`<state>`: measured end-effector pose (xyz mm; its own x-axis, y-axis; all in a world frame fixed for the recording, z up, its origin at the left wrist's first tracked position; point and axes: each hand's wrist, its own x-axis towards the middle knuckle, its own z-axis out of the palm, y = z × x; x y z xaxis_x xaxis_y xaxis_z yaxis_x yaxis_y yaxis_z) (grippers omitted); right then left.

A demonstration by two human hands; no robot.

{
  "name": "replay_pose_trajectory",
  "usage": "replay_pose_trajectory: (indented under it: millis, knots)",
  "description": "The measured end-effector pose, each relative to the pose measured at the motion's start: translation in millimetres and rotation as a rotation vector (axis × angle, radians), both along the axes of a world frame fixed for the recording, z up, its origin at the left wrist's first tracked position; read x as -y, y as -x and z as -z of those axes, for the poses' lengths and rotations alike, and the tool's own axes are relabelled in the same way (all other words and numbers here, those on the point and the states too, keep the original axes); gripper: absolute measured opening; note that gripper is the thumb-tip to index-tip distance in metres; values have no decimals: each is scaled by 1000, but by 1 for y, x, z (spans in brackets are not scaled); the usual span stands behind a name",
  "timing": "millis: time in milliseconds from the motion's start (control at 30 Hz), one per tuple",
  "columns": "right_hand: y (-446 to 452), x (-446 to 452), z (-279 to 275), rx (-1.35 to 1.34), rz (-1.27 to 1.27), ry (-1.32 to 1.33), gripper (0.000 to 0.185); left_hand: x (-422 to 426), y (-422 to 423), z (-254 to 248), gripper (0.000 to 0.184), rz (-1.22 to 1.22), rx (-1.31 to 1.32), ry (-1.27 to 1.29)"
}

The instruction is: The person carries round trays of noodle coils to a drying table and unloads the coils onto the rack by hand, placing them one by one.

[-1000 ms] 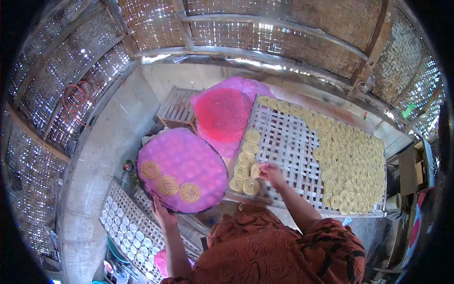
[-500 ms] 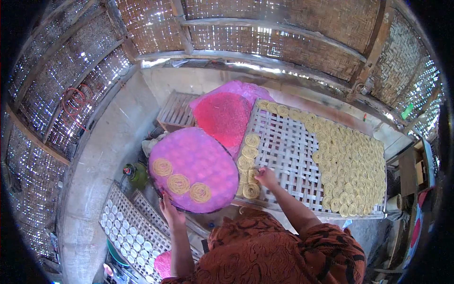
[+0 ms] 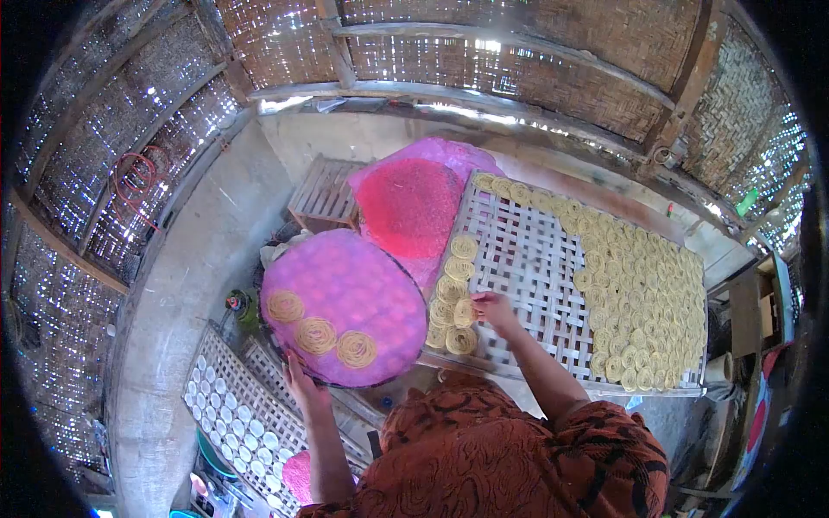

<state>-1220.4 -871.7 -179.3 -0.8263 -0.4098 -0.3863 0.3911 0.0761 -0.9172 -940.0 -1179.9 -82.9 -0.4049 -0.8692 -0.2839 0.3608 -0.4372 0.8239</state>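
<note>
My left hand [image 3: 304,385] grips the lower rim of a round tray [image 3: 345,268] covered in pink cloth, its fingers partly hidden under the edge. Three coiled noodle discs [image 3: 316,336] lie on that cloth. My right hand [image 3: 494,312] is at the left part of a woven bamboo rack [image 3: 527,259], its fingertips pinched at the edge of a noodle disc [image 3: 465,312]. Other discs [image 3: 461,341] surround this one, some overlapping. Many more discs [image 3: 639,302] cover the rack's right side.
Behind the tray are a red and pink cloth-covered pile [image 3: 408,207] and a slatted wooden crate [image 3: 324,194]. At lower left, another woven rack [image 3: 211,354] holds small white rounds [image 3: 244,427]. A green bottle [image 3: 244,306] stands left of the tray.
The tray has shifted right and then partly back left with my left hand. My right hand has stayed around the same group of discs, with small movements.
</note>
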Motion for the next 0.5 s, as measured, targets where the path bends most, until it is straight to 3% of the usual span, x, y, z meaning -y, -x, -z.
replay_pose_trajectory:
  millis: [67, 133, 167, 233, 300, 367, 433, 500]
  knots:
    - [3, -10, 33, 20, 24, -35, 19, 0, 0, 7, 62, 17, -6, 9]
    - [4, -13, 41, -687, -164, -576, 20, -5, 5, 2, 64, 28, -8, -9]
    - [2, -11, 46, -689, -169, -573, 20, -9, 10, 1, 66, 39, -10, -27]
    - [-25, 11, -11, -1036, -77, -549, 22, -33, 24, -25, 65, -26, 51, -124]
    - [-52, 45, -70, -916, -204, -202, 24, -37, 34, -10, 48, 43, -86, -6]
    - [-80, 70, -124, -884, -395, -47, 17, -42, 33, 16, 49, 261, 513, 809]
    - [-92, 93, -125, -939, -413, -74, 16, -67, 70, -18, 44, 42, 19, 19]
    - [-94, 95, -130, -994, -435, -97, 16, -70, 77, -17, 41, 89, -17, 30]
